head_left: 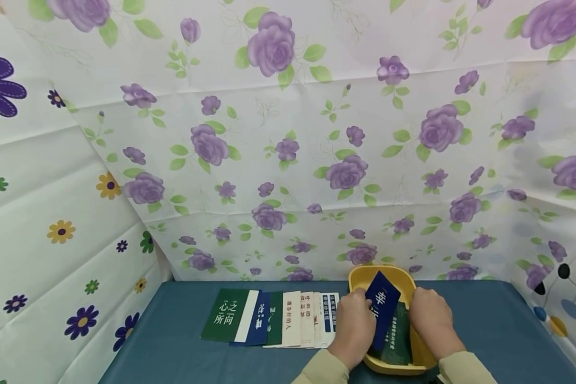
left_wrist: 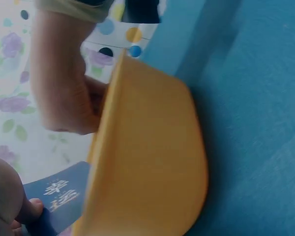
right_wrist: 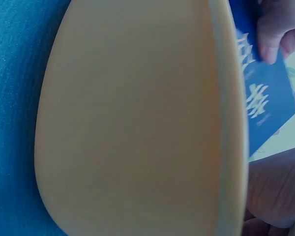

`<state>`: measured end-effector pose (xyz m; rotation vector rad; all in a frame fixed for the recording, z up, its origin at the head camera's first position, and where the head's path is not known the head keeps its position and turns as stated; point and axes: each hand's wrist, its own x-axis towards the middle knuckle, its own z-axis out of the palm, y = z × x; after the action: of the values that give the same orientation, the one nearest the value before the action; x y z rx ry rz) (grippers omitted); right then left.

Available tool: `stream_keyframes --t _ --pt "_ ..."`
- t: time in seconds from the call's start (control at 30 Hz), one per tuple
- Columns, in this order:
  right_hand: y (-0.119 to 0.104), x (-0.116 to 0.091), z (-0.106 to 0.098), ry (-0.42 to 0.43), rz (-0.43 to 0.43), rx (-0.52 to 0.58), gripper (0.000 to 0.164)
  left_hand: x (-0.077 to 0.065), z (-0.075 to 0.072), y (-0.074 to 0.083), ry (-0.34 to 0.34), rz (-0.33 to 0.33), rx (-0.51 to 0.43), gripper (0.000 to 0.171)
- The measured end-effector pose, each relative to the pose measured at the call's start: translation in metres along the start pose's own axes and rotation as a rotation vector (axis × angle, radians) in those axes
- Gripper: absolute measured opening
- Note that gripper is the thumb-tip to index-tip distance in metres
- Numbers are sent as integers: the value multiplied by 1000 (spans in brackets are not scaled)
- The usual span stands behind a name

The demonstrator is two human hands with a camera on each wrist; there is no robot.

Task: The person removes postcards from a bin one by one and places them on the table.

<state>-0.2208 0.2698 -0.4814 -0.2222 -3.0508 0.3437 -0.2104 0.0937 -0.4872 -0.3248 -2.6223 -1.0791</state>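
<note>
My left hand (head_left: 355, 325) pinches a dark blue card (head_left: 384, 296) with white lettering, thumb on its face. The card stands tilted over the yellow plastic basket (head_left: 383, 368), its lower part inside. In the left wrist view the thumb lies on the blue card (left_wrist: 59, 194) beyond the basket wall (left_wrist: 152, 147). My right hand (head_left: 434, 322) is at the basket's right side, its fingers bent down behind the rim; their tips are hidden, so I cannot tell what they hold. Inside the basket leans a dark green card (head_left: 397, 333) with pale writing.
Left of the basket, a row of overlapping cards lies on the blue-green table (head_left: 173, 330): a green card (head_left: 225, 314) at the left end, then blue, green, cream and white ones (head_left: 328, 314). A floral curtain (head_left: 269, 160) rises behind the table.
</note>
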Motion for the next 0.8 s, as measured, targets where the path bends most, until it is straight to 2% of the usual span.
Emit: stream_keyframes --t 0.23,0.43,0.6,0.8 --pt "-2 -1 -1 -24 7 -1 13 9 -28 -5 105 34 -42 10" --pt "-2 -1 -1 -20 9 -5 15 15 -52 -13 205 36 -60 12" --pt "-2 -1 -1 -17 -3 -4 16 19 -73 -25 260 18 -73 13" --pt "-1 -1 0 -21 2 7 15 27 -99 -46 328 3 -16 15"
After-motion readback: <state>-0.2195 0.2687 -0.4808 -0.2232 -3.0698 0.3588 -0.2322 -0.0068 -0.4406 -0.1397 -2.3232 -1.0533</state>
